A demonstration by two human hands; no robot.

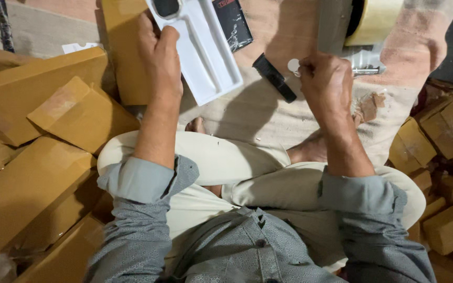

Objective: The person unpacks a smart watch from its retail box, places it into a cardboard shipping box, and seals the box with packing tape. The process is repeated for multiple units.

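Warm, fairly dim indoor light falls from above and slightly behind the person. It casts a broad soft shadow across the cloth floor covering between the two forearms. The white plastic tray is the brightest surface, close to glare. Focus is fair at centre. The brown cardboard boxes near the left and right edges look softer and slightly stretched.

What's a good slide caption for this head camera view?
Seated among brown cardboard boxes, left hand holds a white tray; right hand pinches a small white disc.
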